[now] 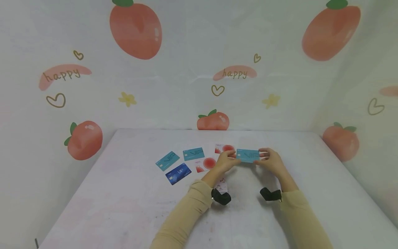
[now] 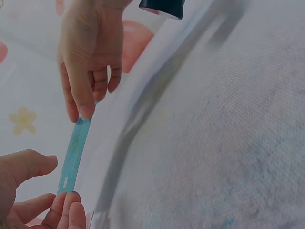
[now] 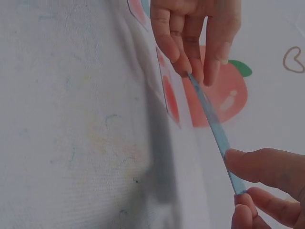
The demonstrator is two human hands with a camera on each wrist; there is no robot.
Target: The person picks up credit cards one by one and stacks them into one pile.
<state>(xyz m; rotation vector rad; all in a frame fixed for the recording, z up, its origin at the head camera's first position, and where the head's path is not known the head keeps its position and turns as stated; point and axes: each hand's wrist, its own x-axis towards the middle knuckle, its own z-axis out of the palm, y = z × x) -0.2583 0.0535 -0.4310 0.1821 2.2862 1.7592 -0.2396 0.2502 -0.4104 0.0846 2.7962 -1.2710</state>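
Note:
A teal VIP card (image 1: 247,156) is held up above the table between both hands. My right hand (image 1: 271,162) pinches its right end between thumb and fingers, as the right wrist view also shows, with the card (image 3: 214,129) seen nearly edge-on. My left hand (image 1: 226,161) is at the other end. Its fingertips touch the card's edge, while the left thumb (image 2: 35,164) stands apart from the card (image 2: 74,157) in the left wrist view.
Left of the hands lie two teal VIP cards (image 1: 167,160) (image 1: 193,154), a blue VIP card (image 1: 178,173) and a white card with a red circle (image 1: 205,164). Another red-circle card (image 1: 221,148) is behind the left hand. A pale patterned card (image 1: 222,185) lies partly under the left wrist.

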